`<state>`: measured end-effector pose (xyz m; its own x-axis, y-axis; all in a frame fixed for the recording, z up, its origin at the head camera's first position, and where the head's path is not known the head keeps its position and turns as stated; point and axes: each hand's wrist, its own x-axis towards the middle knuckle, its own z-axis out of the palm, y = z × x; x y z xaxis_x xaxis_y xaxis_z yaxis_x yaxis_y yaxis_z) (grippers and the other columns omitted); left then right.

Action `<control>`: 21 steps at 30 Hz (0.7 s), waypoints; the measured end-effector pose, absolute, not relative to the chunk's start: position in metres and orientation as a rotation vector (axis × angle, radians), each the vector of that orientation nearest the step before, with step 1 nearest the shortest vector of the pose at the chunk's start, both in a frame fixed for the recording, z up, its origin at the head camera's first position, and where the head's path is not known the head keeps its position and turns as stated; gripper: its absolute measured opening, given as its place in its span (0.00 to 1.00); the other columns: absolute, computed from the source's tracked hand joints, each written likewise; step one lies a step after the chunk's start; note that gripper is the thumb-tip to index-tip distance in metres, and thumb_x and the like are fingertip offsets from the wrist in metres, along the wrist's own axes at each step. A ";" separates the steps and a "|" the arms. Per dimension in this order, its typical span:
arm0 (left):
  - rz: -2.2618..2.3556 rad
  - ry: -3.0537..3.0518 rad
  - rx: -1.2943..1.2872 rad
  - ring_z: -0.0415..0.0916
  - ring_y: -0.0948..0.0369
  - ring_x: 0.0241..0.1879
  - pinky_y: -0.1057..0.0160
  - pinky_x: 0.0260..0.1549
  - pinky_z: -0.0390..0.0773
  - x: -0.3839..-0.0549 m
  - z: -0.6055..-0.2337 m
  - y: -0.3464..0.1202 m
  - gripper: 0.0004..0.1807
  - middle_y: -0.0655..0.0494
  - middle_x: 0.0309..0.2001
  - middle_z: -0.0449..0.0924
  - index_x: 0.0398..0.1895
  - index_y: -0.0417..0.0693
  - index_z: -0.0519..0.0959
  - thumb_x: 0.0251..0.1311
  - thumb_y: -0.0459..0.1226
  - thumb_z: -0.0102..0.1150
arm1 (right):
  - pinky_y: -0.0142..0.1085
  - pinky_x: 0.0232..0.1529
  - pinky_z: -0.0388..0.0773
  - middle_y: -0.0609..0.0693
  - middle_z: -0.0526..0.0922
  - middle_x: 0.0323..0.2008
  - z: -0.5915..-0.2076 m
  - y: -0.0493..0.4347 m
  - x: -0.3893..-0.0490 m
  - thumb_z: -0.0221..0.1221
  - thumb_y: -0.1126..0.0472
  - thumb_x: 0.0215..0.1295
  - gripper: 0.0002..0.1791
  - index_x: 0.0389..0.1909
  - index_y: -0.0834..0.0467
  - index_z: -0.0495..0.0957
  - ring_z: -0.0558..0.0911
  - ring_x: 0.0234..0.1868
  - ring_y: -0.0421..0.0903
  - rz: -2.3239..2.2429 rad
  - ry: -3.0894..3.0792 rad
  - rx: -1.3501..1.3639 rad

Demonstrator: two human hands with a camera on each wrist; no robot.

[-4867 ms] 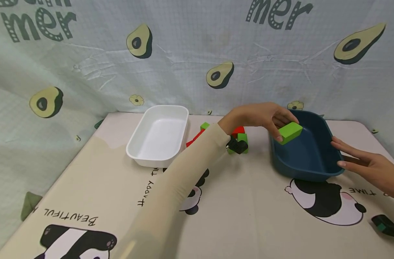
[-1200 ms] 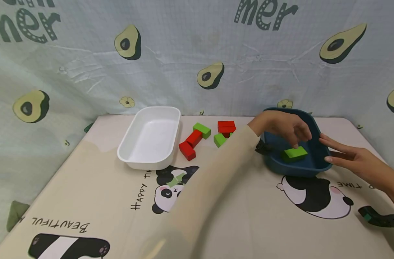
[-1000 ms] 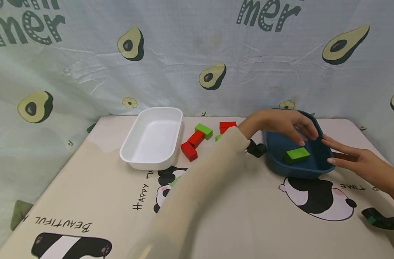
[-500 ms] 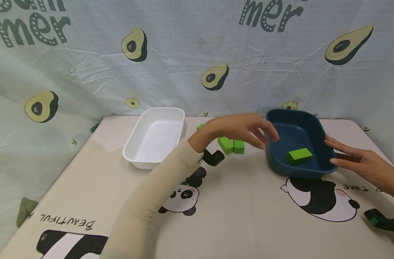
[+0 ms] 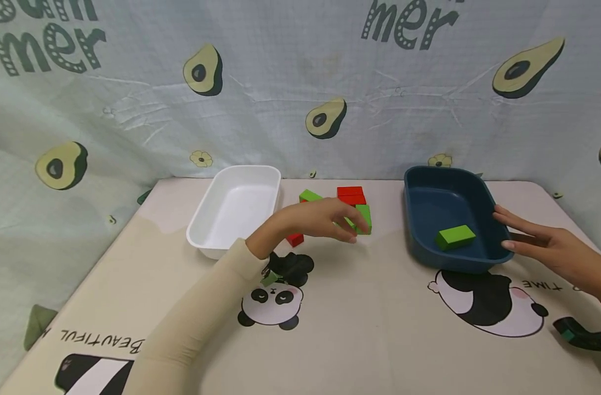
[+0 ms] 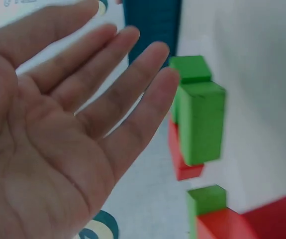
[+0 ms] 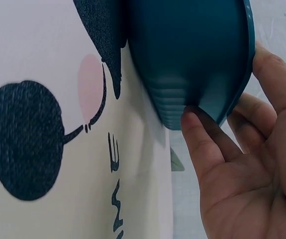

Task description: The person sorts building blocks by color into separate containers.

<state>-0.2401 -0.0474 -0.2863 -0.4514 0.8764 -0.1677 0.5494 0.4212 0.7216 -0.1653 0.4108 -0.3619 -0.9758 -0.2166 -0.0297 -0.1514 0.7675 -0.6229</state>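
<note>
My left hand [image 5: 325, 218] hovers over the small group of blocks on the table, fingers loosely bent and holding nothing. Just past its fingertips stands a green block [image 5: 363, 219]. The left wrist view shows the bare palm beside a green block [image 6: 202, 122], with red and green ones below. My right hand [image 5: 552, 244] touches the outer right side of the dark blue bin [image 5: 419, 255] with extended fingers; in the right wrist view its fingertips [image 7: 191, 117] lie against the bin's outer wall. One green block [image 5: 455, 237] lies inside the bin.
A white bin [image 5: 202, 245] stands left of the blocks. Red blocks [image 5: 351, 193] lie behind my left hand, which partly hides another red one [image 5: 295, 240]. The cloth-covered table meets an avocado-print curtain [image 5: 261, 99] at the back.
The green block left my left hand's grip and lies in the blue bin. That hand drew back left, out of the bin, to over the blocks. The right hand stayed at the bin's side.
</note>
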 end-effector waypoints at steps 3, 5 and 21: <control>0.854 2.211 1.116 0.82 0.59 0.56 0.68 0.57 0.79 -0.239 -0.294 -0.056 0.18 0.45 0.60 0.81 0.60 0.37 0.80 0.70 0.32 0.60 | 0.80 0.50 0.65 0.26 0.43 0.76 -0.363 0.410 -0.165 0.54 0.53 0.79 0.38 0.82 0.42 0.48 0.63 0.64 0.83 -1.007 2.856 -0.292; 0.896 2.265 1.039 0.82 0.58 0.56 0.66 0.56 0.80 -0.239 -0.298 -0.061 0.17 0.45 0.59 0.82 0.60 0.37 0.80 0.70 0.32 0.60 | 0.80 0.50 0.65 0.27 0.43 0.76 -0.363 0.410 -0.165 0.54 0.53 0.79 0.37 0.82 0.42 0.48 0.63 0.64 0.83 -1.002 2.863 -0.291; 0.973 2.613 0.662 0.79 0.50 0.57 0.60 0.52 0.84 -0.248 -0.321 -0.058 0.28 0.43 0.63 0.77 0.66 0.40 0.73 0.65 0.37 0.68 | 0.80 0.51 0.64 0.26 0.42 0.76 -0.362 0.410 -0.164 0.54 0.53 0.79 0.37 0.81 0.41 0.48 0.63 0.65 0.82 -1.007 2.848 -0.295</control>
<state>-0.2476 -0.0581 -0.3212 -0.8577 0.5054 -0.0942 0.3207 0.6691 0.6704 -0.1642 0.4098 -0.3615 -0.9755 -0.2173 -0.0350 -0.1470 0.7615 -0.6312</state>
